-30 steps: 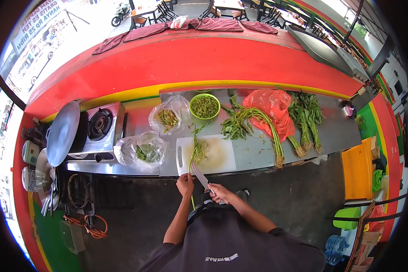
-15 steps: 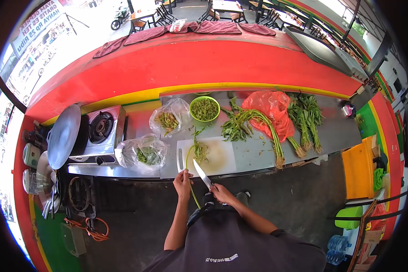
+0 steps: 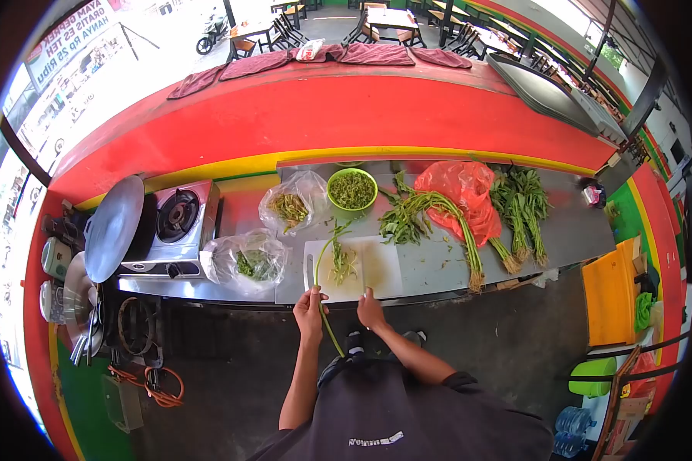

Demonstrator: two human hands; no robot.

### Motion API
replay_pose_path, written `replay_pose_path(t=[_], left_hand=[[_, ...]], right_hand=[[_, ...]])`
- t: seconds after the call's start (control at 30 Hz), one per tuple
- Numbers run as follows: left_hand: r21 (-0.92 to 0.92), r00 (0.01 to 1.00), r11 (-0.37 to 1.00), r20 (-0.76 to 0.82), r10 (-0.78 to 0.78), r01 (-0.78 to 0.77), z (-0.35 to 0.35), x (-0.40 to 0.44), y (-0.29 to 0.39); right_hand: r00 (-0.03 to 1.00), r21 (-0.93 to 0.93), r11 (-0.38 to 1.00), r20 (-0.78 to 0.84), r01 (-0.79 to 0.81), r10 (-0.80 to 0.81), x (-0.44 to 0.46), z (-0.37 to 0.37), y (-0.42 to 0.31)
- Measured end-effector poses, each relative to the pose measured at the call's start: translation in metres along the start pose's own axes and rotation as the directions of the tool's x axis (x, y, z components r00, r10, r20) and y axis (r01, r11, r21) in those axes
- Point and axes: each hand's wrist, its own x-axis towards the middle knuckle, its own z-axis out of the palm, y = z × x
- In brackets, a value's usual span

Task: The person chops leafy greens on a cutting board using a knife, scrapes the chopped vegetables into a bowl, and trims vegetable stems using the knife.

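Observation:
My left hand [image 3: 309, 313] is closed around a long green water spinach stem [image 3: 331, 335], which hangs below the counter edge and rises over the board's left side. In my right hand [image 3: 370, 310] is a kitchen knife [image 3: 364, 275], its blade seen nearly edge-on, pointing away over the white cutting board [image 3: 390, 283]. Whether the blade touches the board I cannot tell. Picked leaves and stem bits [image 3: 343, 265] lie on the board between stem and knife. Behind it stands a green bowl [image 3: 374, 203] full of chopped greens.
Left of the board lie two clear plastic bags [image 3: 269, 278] [image 3: 309, 188] with greens, then a gas stove [image 3: 201, 211] and a large wok [image 3: 115, 230]. To the right are rooted water spinach bunches [image 3: 469, 250] and a red plastic bag [image 3: 457, 184]. A red wall [image 3: 346, 115] runs behind.
The knife has swung from pointing up-left beside the stem to pointing straight away over the board, further right. My left hand still holds the stem, almost in place. The view has shifted slightly.

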Motion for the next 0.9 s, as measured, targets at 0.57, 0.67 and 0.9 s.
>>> replay_pose_path(t=[0.57,0.67,0.9], left_hand=[[-0.117,0.998,0.992,0.05,-0.047,0.053,0.028,0.0,-0.001],[-0.19,0.993,0.976,0.05,-0.103,0.11,0.046,0.022,0.009],[-0.38,0.977,0.903,0.146,-0.158,0.202,0.091,0.054,-0.002]], right_hand=[[0.949,0.6,0.737,0.229,-0.312,0.216,-0.041,-0.055,-0.032],[0.946,0.741,0.603,0.316,-0.295,0.074,-0.066,-0.089,-0.046],[0.998,0.796,0.605,0.047,-0.007,-0.05,-0.1,-0.127,-0.086]])
